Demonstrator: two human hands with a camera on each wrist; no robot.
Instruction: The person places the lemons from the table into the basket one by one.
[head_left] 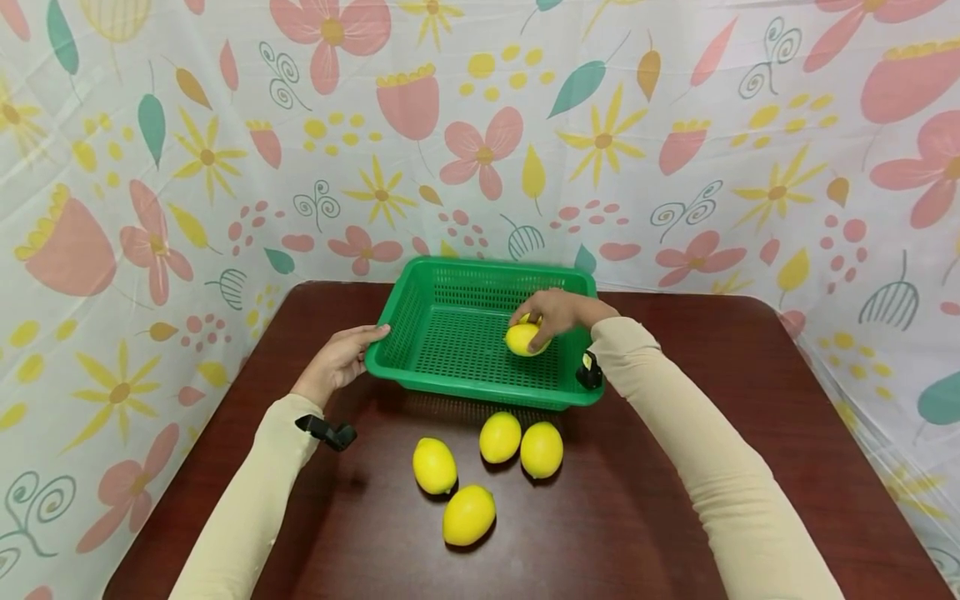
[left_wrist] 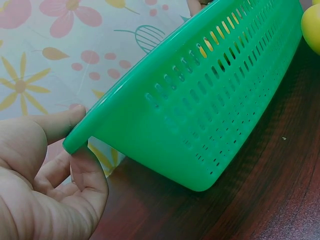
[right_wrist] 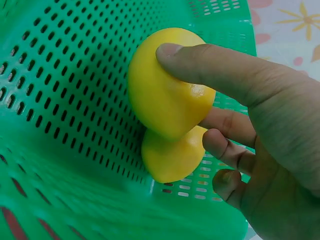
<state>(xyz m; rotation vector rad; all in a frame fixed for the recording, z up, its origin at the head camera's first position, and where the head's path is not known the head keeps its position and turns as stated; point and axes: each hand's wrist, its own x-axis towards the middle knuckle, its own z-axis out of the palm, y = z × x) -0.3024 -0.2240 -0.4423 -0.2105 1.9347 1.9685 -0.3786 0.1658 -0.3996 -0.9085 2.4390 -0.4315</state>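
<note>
A green plastic basket with slotted sides stands at the far side of the table. My left hand pinches its left rim, thumb on top and fingers curled underneath, as the left wrist view shows closely. Inside the basket, toward its right end, my right hand holds a lemon between thumb and fingers. A second lemon lies in the basket right beside the held one, mostly hidden by the hand in the head view.
Several lemons lie on the dark wooden table in front of the basket: one lemon at left, another lemon nearest, and a pair near the basket, lemon and lemon. A flowered curtain hangs behind the table.
</note>
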